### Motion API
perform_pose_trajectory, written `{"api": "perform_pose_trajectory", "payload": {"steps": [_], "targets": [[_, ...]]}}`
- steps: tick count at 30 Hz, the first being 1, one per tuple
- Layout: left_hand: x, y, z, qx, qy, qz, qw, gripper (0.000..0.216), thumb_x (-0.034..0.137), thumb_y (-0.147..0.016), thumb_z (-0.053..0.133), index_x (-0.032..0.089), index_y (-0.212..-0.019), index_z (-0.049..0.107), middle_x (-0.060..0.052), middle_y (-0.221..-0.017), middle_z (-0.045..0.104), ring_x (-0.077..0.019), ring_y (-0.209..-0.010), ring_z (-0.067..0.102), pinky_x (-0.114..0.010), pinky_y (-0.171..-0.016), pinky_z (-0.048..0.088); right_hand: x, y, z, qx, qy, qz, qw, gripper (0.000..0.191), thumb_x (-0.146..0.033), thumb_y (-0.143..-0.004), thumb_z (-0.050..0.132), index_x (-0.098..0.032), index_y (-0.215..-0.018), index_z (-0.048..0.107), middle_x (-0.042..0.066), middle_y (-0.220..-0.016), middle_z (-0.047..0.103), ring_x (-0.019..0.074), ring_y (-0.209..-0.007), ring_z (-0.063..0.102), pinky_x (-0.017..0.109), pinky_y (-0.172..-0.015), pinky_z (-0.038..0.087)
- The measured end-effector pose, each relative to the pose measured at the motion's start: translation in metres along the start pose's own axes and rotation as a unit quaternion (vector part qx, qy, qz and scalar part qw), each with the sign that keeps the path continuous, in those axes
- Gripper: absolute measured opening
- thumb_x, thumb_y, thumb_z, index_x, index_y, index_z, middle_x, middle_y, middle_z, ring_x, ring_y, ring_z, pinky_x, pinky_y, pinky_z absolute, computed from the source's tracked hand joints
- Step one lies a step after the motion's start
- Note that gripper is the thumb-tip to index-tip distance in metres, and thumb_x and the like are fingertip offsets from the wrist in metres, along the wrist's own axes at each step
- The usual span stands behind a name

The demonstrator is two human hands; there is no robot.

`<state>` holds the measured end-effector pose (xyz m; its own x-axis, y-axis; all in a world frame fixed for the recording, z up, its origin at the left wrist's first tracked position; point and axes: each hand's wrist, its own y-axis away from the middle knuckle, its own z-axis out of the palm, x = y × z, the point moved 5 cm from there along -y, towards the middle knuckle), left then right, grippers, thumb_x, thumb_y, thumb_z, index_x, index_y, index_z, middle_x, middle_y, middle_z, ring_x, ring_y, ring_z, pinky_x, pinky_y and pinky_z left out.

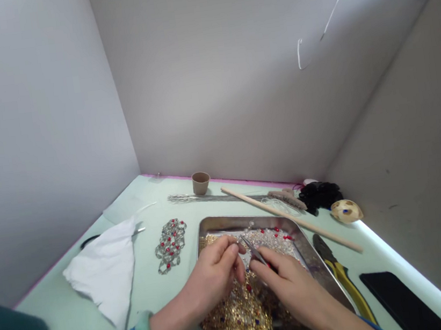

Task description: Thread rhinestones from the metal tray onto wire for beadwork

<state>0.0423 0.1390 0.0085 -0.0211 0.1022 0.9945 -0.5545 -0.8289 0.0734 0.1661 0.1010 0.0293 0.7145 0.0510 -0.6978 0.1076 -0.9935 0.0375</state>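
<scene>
My left hand [221, 259] is closed in a pinch over the metal tray [243, 217]; whatever is between its fingertips is too small to make out. My right hand [287, 275] grips a pair of needle-nose pliers [251, 246], whose tips point toward my left fingertips. A bit of red handle shows by the right fingers. Beneath both hands the tray holds gold beads [240, 314] at the front and clear beads [283, 243] at the back, with some red and blue ones among them.
Left of the tray lie linked wire-and-red-bead work [172, 244] and a white cloth [104, 267]. Behind are a brown cup [200, 182], wires [228, 197] and a wooden stick [292, 219]. Yellow-handled pliers [348, 283], a black phone-like slab [401, 301] and a small bowl [346, 211] sit right.
</scene>
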Motion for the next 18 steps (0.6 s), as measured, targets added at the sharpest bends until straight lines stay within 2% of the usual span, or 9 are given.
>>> {"api": "perform_pose_trajectory", "payload": {"steps": [5, 10, 14, 18], "targets": [[0.004, 0.001, -0.004, 0.033, 0.08, 0.005, 0.996, 0.021, 0.037, -0.088, 0.038, 0.017, -0.086, 0.045, 0.006, -0.05, 0.047, -0.004, -0.033, 0.026, -0.018, -0.033, 0.021, 0.006, 0.0, -0.004, 0.022, 0.117, -0.041, 0.992, 0.019, -0.032, -0.088, 0.042, -0.019, -0.084, 0.054, 0.005, -0.086, 0.057, 0.0196, -0.083, 0.051, 0.033, -0.073, 0.036], [0.006, 0.001, -0.005, 0.053, 0.098, 0.01, 0.994, 0.022, 0.038, -0.087, 0.041, 0.016, -0.084, 0.046, 0.007, -0.049, 0.045, -0.0032, -0.033, 0.025, -0.018, -0.033, 0.018, 0.018, -0.002, 0.004, 0.031, 0.251, -0.063, 0.966, 0.013, -0.025, -0.082, 0.049, -0.019, -0.089, 0.058, 0.007, -0.088, 0.056, 0.0243, -0.088, 0.049, 0.04, -0.078, 0.035], [0.006, 0.001, -0.004, 0.04, 0.081, 0.0, 0.996, 0.023, 0.037, -0.086, 0.042, 0.015, -0.087, 0.048, 0.007, -0.048, 0.043, -0.0034, -0.033, 0.026, -0.018, -0.033, 0.018, 0.019, -0.002, 0.01, 0.018, 0.258, -0.082, 0.962, 0.01, -0.026, -0.08, 0.054, -0.02, -0.086, 0.059, 0.006, -0.087, 0.055, 0.0236, -0.087, 0.048, 0.041, -0.078, 0.037], [0.006, 0.002, -0.004, 0.043, 0.084, -0.002, 0.996, 0.023, 0.036, -0.086, 0.042, 0.014, -0.09, 0.049, 0.005, -0.053, 0.048, -0.0029, -0.033, 0.026, -0.018, -0.033, 0.021, -0.006, 0.0, -0.007, 0.03, 0.21, -0.121, 0.97, 0.012, -0.028, -0.08, 0.057, -0.022, -0.09, 0.06, 0.005, -0.092, 0.056, 0.022, -0.09, 0.05, 0.039, -0.08, 0.041]]}}
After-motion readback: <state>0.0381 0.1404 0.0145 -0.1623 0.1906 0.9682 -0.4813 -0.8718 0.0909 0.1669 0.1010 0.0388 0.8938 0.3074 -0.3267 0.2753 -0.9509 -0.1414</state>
